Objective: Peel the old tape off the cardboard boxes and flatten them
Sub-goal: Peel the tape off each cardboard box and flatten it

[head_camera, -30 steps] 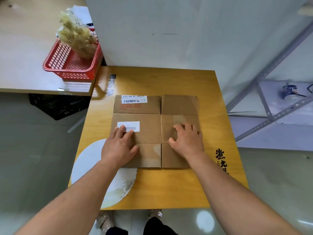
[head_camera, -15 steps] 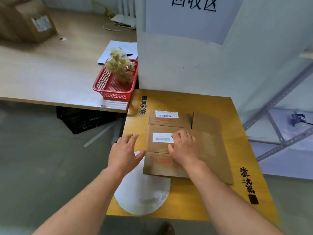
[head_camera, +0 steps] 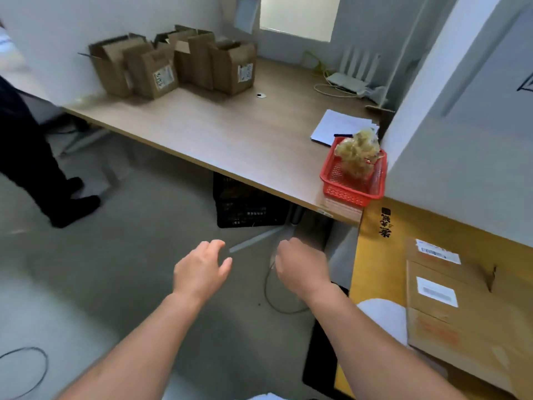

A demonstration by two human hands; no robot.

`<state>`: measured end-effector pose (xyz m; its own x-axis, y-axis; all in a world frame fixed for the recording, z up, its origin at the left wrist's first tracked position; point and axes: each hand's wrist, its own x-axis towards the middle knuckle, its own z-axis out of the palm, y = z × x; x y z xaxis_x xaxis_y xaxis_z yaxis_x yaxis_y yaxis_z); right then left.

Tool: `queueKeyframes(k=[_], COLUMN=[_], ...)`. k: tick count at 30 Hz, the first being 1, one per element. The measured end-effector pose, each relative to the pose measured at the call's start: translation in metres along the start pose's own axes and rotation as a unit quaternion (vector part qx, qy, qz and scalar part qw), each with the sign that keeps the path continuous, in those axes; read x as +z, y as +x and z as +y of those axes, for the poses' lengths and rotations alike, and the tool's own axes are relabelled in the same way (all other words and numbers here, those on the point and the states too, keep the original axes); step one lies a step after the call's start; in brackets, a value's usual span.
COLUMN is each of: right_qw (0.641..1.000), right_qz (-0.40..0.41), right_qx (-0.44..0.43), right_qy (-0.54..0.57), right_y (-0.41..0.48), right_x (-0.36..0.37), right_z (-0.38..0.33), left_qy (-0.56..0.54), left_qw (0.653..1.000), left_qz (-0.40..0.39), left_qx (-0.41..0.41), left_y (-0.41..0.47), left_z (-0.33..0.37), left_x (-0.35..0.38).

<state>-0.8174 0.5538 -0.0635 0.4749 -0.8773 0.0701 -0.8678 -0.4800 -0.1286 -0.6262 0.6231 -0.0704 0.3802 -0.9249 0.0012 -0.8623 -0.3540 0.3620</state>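
Observation:
A flattened cardboard box point(head_camera: 450, 319) with white barcode labels lies on the yellow table point(head_camera: 372, 255) at the right edge of view. Several upright open cardboard boxes point(head_camera: 173, 64) stand at the far end of the long wooden desk point(head_camera: 230, 131). My left hand point(head_camera: 202, 269) hovers over the floor with fingers spread and nothing in it. My right hand point(head_camera: 300, 267) is beside it, left of the yellow table, fingers loosely curled and holding nothing. Both hands are apart from every box.
A red basket point(head_camera: 354, 183) with a wad of peeled tape sits at the desk's near corner, white papers point(head_camera: 337, 128) behind it. A black crate point(head_camera: 248, 206) is under the desk. A person's dark legs point(head_camera: 37, 174) stand at left. Cables lie on the grey floor.
Both hands have come off the flattened box and swung left over the floor. My view has turned left, bringing the desk and the upright boxes into sight.

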Motion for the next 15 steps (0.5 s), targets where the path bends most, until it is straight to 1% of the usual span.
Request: queueKeyframes(k=[5, 8, 11, 15], right_qw=[0.996, 0.991, 0.986, 0.983], right_qz=[-0.021, -0.027, -0.036, -0.03], right_qx=[-0.091, -0.134, -0.16, -0.182], right_qy=[0.001, 0.011, 0.01, 0.007], right_y=[0.05, 0.078, 0.107, 0.156], right_x=[0.008, 0.01, 0.016, 0.026], right_z=[-0.08, -0.116, -0.146, -0.175], left_qy=[-0.009, -0.013, -0.001, 0.017], left_qw=[0.995, 0.989, 0.985, 0.982], left_qz=[0.045, 0.055, 0.06, 0.071], left_qx=[-0.088, -0.134, -0.163, -0.175], left_y=[0.006, 0.012, 0.023, 0.058], left_z=[-0.077, -0.111, -0.14, -0.169], left_x=[-0.03, -0.041, -0.05, -0.061])
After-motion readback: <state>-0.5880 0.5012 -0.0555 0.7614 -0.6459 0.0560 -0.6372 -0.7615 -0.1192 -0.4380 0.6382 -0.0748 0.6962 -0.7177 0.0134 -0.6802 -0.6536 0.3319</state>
